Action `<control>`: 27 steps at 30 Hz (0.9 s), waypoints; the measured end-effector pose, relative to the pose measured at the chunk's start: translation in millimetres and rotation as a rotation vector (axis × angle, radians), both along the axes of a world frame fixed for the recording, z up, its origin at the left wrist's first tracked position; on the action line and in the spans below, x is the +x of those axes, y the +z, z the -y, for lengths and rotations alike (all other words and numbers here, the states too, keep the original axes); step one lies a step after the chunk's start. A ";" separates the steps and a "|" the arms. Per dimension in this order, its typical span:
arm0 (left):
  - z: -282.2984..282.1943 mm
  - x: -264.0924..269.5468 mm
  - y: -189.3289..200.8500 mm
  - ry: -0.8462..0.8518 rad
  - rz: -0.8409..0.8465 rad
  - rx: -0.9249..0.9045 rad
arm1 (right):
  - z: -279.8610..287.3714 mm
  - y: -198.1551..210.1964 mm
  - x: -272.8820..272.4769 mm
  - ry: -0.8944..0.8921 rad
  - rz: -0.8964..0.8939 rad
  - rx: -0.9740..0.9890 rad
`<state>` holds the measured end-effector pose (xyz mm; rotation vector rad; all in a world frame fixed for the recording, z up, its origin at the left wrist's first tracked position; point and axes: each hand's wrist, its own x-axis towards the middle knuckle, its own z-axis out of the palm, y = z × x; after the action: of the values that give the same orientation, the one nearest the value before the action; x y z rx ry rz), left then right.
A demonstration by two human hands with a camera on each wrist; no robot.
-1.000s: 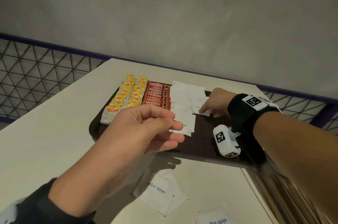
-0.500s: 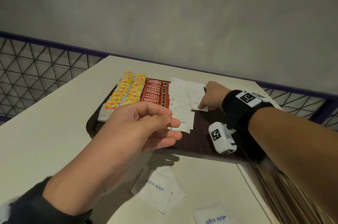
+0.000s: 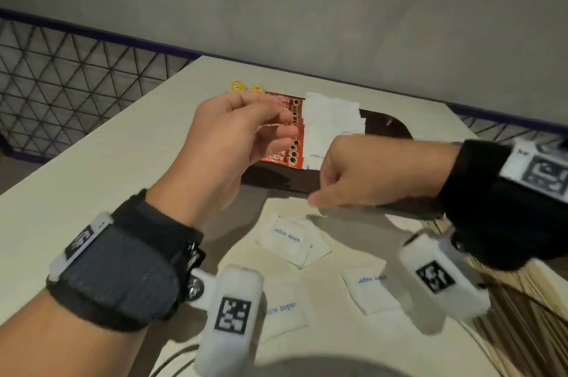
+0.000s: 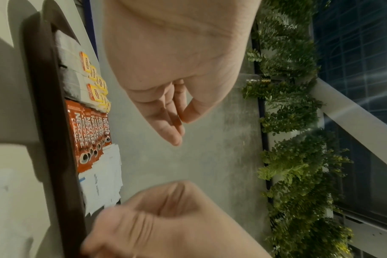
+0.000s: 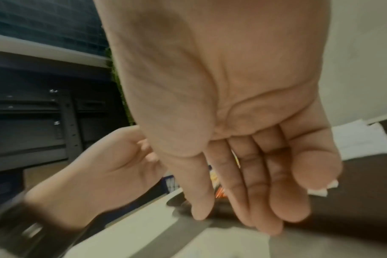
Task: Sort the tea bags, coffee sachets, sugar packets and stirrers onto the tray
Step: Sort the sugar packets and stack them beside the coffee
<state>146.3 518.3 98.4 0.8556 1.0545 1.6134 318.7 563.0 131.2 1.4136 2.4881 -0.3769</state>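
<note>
The dark brown tray point(image 3: 387, 127) carries yellow-tagged tea bags point(image 3: 238, 86), red coffee sachets point(image 3: 293, 146) and a row of white sugar packets point(image 3: 332, 118). My left hand point(image 3: 276, 127) hovers above the coffee sachets with fingers loosely curled; in the left wrist view the left hand point(image 4: 179, 125) holds nothing. My right hand point(image 3: 319, 198) hangs over the tray's near edge, fingers pointing down and left. The right wrist view shows the right hand point(image 5: 265, 209) with relaxed fingers and a bare palm. Several loose sugar packets point(image 3: 284, 238) lie on the table in front of the tray.
Wooden stirrers point(image 3: 528, 315) lie in a pile at the table's right front. The pale table point(image 3: 92, 167) stretches off to the left of the tray. A wire mesh railing point(image 3: 76, 78) and a grey wall stand behind the table.
My right hand has left the sugar packets on the tray and pulled back to the tray's near edge. The left hand has risen over the coffee sachets. The view has tilted down.
</note>
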 end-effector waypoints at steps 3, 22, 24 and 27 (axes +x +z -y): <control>-1.7 -7.2 -0.6 0.037 0.023 0.002 | 27.0 -20.1 -10.6 0.009 0.004 0.016; 3.2 7.4 -3.2 -0.385 -0.194 -0.292 | 43.5 -4.7 4.3 -0.101 -0.800 0.447; 6.8 10.2 0.8 -0.478 -0.005 -0.229 | 44.5 -0.6 4.1 0.004 -0.726 0.527; 8.8 11.4 2.5 -0.481 0.019 -0.095 | 40.8 -0.9 6.3 0.063 -0.640 0.575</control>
<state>157.7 509.5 100.9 0.9429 0.8255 1.1567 325.0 522.1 130.2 1.5876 3.3535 -0.1015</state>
